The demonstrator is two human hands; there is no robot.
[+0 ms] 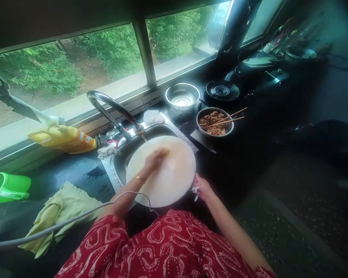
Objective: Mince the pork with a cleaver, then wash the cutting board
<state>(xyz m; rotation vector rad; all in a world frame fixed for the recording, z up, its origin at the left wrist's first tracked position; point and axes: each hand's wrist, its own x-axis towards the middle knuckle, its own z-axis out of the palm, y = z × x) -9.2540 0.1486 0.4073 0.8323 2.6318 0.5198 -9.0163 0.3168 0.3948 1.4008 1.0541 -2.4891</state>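
A large round white cutting board (174, 183) rests tilted over the sink (112, 175), under the running tap (111, 98). My left hand (156, 159) lies against the upper middle of the board's face. Its fingers are smeared by motion, and whether they hold anything is hidden. At the board's right edge, my right hand (202, 188) is closed around the rim. A small white piece (195, 190) shows beside those fingers; I cannot make out what it is.
Right of the sink stand a metal colander (182, 96), a bowl of food (214, 123) with chopsticks, and a gas burner (222, 91). On the left are a yellow bottle (66, 139), a cloth (65, 206) and a green jug (8, 187). A grey cable (75, 217) crosses the foreground.
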